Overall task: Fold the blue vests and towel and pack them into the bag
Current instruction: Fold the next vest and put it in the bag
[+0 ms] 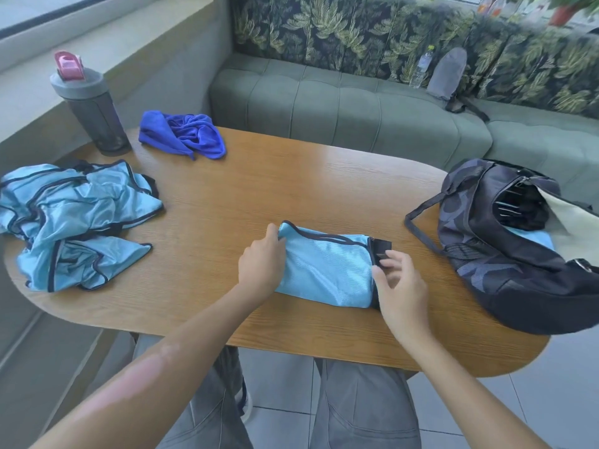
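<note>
Left hand (262,262) pinches the folded vest's (327,267) 9 o'clock end; right hand (400,291), fingers loosely spread, touches its black-trimmed 3 o'clock end. Vest lies near table (227,202) centre, long axis 9-to-3, light blue mesh, dark piping. Unfolded vests (77,222) heaped at 9 o'clock; crumpled blue towel (183,134) at 11. Dark bag (505,247) at 3, unzipped, light blue fabric inside.

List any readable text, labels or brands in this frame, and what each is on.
None readable.
Clear bottle on the sofa: its label is too small and blurred to read.
Grey shaker bottle, folded vest, bag: no print visible.
</note>
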Demonstrator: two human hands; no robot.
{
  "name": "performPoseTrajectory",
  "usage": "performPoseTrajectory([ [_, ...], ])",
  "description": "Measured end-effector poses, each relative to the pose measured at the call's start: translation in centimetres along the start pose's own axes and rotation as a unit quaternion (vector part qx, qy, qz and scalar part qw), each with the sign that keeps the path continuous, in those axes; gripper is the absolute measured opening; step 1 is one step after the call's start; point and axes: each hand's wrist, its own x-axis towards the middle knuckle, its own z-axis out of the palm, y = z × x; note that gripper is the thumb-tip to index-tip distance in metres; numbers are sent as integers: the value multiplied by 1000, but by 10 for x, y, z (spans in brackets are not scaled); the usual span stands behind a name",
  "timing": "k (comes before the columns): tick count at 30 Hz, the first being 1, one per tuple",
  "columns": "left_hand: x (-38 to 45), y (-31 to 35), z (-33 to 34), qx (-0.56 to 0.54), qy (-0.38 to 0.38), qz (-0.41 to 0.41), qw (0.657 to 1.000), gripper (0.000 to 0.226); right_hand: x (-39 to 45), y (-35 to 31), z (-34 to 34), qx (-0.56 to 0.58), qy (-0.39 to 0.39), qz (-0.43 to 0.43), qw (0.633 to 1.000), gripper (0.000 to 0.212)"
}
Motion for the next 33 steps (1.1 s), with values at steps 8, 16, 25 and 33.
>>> performPoseTrajectory([
  [8,-2,-12,19,84,90,380,917,27,-40,8,27,-254,-89,-329,905,50],
  [16,9,-21,22,204,-138,271,931,66,18,10,40,-371,-255,-161,878,70],
  [25,-2,-4,-7,255,-201,212,922,55,47,16,20,-408,-315,-239,823,71],
  [33,-55,6,-34,168,-306,187,918,48,66,12,28,-404,-180,-360,822,63],
])
